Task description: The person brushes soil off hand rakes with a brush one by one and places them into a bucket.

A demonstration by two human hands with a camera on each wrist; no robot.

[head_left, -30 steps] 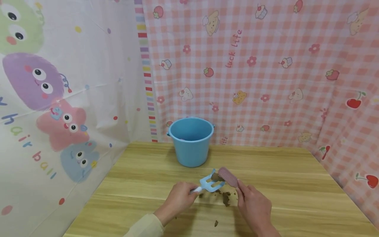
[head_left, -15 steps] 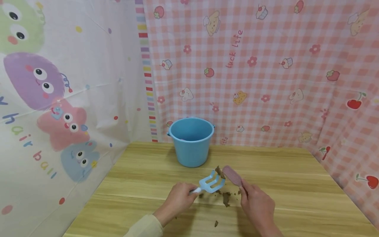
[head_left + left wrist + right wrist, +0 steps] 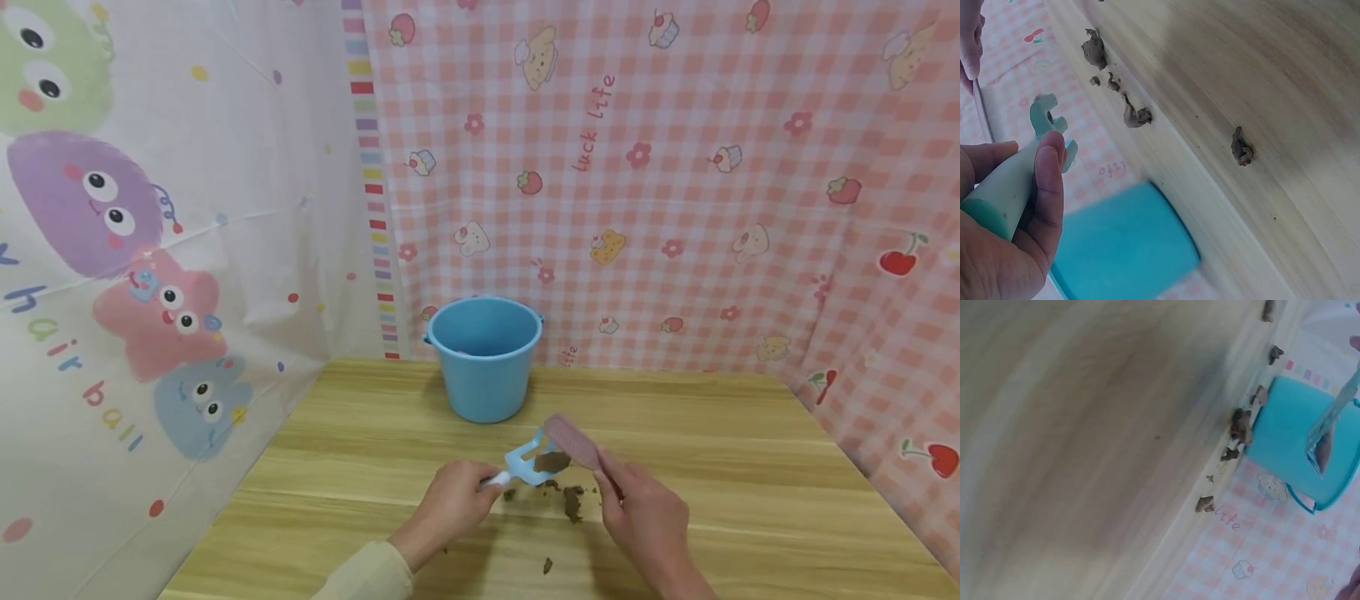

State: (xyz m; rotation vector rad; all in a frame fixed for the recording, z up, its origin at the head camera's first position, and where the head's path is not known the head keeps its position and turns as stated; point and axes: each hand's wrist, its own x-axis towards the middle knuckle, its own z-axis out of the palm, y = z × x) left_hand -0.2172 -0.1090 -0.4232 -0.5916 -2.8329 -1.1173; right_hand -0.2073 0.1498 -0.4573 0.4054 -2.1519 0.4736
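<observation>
A light-blue toy garden fork (image 3: 516, 468) is gripped by its pale handle in my left hand (image 3: 453, 502), raised above the table. Against its tines is a brown clump (image 3: 551, 462), and clay or soil are both possible. My right hand (image 3: 648, 518) holds a flat mauve tool (image 3: 572, 440) with a rounded, rough-looking end, which overlaps the tine tips and the clump; whether it touches them I cannot tell. In the left wrist view, thumb and fingers wrap the fork handle (image 3: 1005, 181). The right wrist view catches the fork (image 3: 1330, 415) at its right side; the mauve tool is outside it.
Several brown crumbs lie on the wooden table (image 3: 360, 467), the larger piece (image 3: 573, 503) below the fork. A blue bucket (image 3: 487, 390) stands upright behind the hands. A pink checked cloth (image 3: 637, 208) hangs at the back, a white printed cloth (image 3: 255, 192) at the left.
The mauve tool shifted right, off the fork, then came back left over the tines. The clump stood near the tine tips half a second ago and now lies lower across them. The left hand stays put.
</observation>
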